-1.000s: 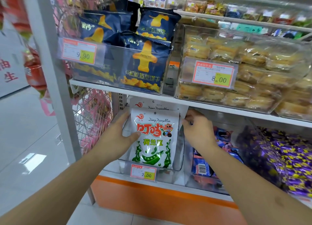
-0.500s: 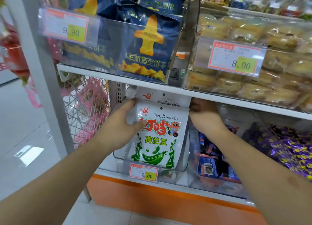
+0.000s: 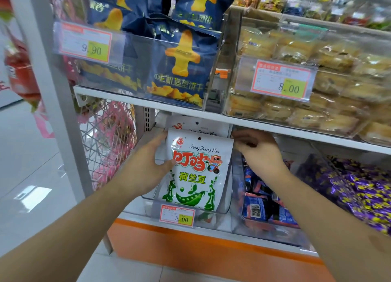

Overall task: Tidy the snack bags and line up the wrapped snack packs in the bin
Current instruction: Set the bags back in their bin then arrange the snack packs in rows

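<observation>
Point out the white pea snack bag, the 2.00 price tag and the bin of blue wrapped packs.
White pea snack bag [image 3: 196, 169]: head view, on the printed front, mid-panel.
2.00 price tag [image 3: 177, 215]: head view, on the tag's face.
Bin of blue wrapped packs [image 3: 238, 197]: head view, on its clear left wall.

Second white bag [image 3: 198, 126] mostly behind the front pea bag [image 3: 196, 171]; right fingertips [image 3: 237, 136] behind its edge.
</observation>
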